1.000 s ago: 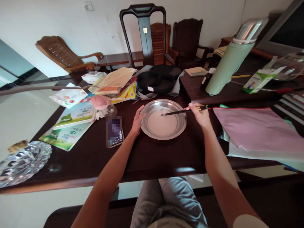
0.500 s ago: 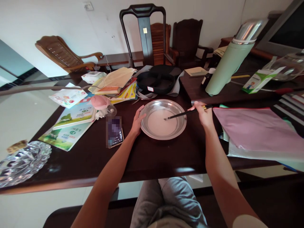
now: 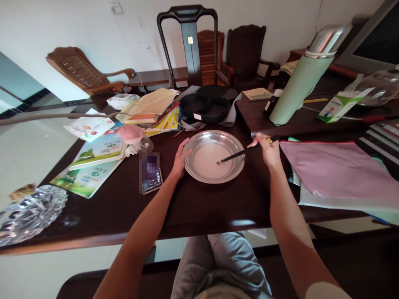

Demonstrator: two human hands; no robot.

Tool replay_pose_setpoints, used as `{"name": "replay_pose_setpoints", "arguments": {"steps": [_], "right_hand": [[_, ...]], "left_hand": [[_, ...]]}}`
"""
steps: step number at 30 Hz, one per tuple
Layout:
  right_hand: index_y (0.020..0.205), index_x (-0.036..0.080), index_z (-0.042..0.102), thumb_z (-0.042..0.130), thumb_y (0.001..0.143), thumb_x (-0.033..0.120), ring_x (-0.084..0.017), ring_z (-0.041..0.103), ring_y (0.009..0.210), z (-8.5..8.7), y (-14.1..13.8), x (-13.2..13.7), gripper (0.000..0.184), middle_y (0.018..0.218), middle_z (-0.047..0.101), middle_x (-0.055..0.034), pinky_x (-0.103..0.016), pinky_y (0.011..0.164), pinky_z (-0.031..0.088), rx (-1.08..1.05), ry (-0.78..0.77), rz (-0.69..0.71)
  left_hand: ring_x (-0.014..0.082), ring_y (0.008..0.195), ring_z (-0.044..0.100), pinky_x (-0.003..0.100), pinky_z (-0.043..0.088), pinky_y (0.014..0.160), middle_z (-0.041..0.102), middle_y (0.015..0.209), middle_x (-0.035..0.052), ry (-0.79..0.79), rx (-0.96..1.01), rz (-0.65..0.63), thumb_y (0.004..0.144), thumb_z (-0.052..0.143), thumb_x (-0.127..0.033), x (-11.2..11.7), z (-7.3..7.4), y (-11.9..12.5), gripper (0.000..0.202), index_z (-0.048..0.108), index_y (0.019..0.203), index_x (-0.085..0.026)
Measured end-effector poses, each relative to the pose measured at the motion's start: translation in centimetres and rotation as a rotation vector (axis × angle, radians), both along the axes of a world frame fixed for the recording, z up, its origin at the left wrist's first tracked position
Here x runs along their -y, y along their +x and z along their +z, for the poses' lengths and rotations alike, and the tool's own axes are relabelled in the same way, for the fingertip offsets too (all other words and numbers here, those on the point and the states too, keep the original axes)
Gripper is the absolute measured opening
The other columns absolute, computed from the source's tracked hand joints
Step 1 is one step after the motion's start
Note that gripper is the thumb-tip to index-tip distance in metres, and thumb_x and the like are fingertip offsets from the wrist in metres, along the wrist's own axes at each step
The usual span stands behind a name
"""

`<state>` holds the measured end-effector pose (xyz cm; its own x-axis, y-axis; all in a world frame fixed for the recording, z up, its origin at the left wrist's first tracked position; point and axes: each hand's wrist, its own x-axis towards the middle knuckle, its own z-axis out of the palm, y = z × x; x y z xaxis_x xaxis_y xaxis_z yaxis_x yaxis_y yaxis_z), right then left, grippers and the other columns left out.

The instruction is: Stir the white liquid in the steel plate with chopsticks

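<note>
A round metal bowl (image 3: 215,180) stands on the dark table, with a smooth pale layer (image 3: 205,162) across its bottom; I cannot tell whether that is liquid or powder. My left hand (image 3: 180,160) grips the bowl's left rim, thumb over the edge and fingers outside. In my right hand (image 3: 267,150) is a pair of black chopsticks (image 3: 238,154) with gold bands, closed in my fingers near the upper end. They slant down to the left over the bowl's right rim, and their tips touch the pale layer.
To the left lie a phone (image 3: 151,172), booklets (image 3: 96,149), a pink-lidded cup (image 3: 134,139) and a crystal dish (image 3: 37,211). Behind the bowl sits a black bag (image 3: 204,106). On the right are a green thermos (image 3: 302,85), a small carton (image 3: 338,107) and a pink folder (image 3: 339,168).
The chopstick tips have shifted slightly right and toward me within the bowl, and my right hand has tilted a little with them. My left hand and the bowl stay put.
</note>
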<state>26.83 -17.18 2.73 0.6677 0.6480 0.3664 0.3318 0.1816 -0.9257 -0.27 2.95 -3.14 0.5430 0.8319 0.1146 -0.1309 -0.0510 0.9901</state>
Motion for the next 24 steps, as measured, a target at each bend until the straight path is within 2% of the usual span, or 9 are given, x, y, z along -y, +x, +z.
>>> {"name": "replay_pose_setpoints", "arguments": {"steps": [5,8,11,14,18,21,24], "right_hand": [[0.065,0.028,0.072,0.073,0.078,0.083,-0.027,0.077,0.076,0.4,-1.5,-0.7,0.057,0.071,0.078,-0.0041,-0.043,0.084,0.061,0.059,-0.081,0.225],[0.068,0.028,0.075,0.074,0.078,0.082,-0.027,0.078,0.08,0.4,-1.2,-0.5,0.055,0.075,0.081,-0.0036,-0.042,0.086,0.06,0.074,-0.049,0.138],[0.063,0.028,0.07,0.071,0.082,0.081,-0.025,0.075,0.07,0.3,-0.2,0.0,0.056,0.065,0.076,-0.0021,-0.043,0.085,0.06,0.015,-0.012,0.008],[0.06,0.028,0.068,0.069,0.084,0.079,-0.024,0.074,0.066,0.2,-0.1,0.1,0.057,0.06,0.073,-0.0021,-0.042,0.082,0.061,-0.009,-0.026,0.049],[0.066,0.027,0.073,0.073,0.081,0.08,-0.025,0.077,0.076,0.3,-1.1,-0.4,0.055,0.072,0.079,-0.0036,-0.041,0.083,0.061,0.068,-0.071,0.205],[0.069,0.027,0.075,0.074,0.08,0.08,-0.025,0.077,0.077,0.2,-0.9,-0.4,0.054,0.075,0.08,-0.003,-0.041,0.084,0.06,0.084,-0.042,0.138],[0.063,0.027,0.072,0.071,0.082,0.081,-0.024,0.075,0.069,0.1,0.1,0.0,0.057,0.064,0.076,-0.002,-0.04,0.081,0.06,0.014,0.006,0.005]], "left_hand": [[0.0382,0.144,0.056,0.055,0.045,0.121,0.062,0.153,0.0091,0.002,-0.004,0.0,0.083,0.08,-0.052,-0.1,-0.1,0.0,0.064,0.064,0.141,-0.03],[0.0385,0.145,0.055,0.056,0.043,0.122,0.061,0.155,0.0091,-0.012,0.004,0.002,0.082,0.08,-0.051,0.1,0.1,0.0,0.065,0.064,0.141,-0.03],[0.0386,0.145,0.055,0.056,0.043,0.123,0.061,0.156,0.0089,-0.042,0.014,0.013,0.08,0.082,-0.05,0.3,0.3,0.1,0.066,0.064,0.14,-0.029],[0.0389,0.144,0.056,0.056,0.043,0.123,0.062,0.155,0.0091,-0.055,0.017,0.016,0.078,0.083,-0.05,0.2,0.2,0.1,0.068,0.064,0.14,-0.029],[0.0388,0.145,0.055,0.056,0.043,0.123,0.061,0.155,0.0095,-0.035,0.007,0.007,0.081,0.081,-0.05,0.1,0.1,0.1,0.067,0.063,0.142,-0.028],[0.0383,0.146,0.054,0.055,0.042,0.124,0.06,0.157,0.0094,-0.04,0.015,0.011,0.08,0.081,-0.05,0.2,0.2,0.1,0.067,0.064,0.141,-0.028],[0.0384,0.148,0.053,0.056,0.041,0.125,0.06,0.159,0.0088,-0.054,0.016,0.021,0.077,0.083,-0.049,0.3,0.4,0.1,0.068,0.065,0.14,-0.028]]}}
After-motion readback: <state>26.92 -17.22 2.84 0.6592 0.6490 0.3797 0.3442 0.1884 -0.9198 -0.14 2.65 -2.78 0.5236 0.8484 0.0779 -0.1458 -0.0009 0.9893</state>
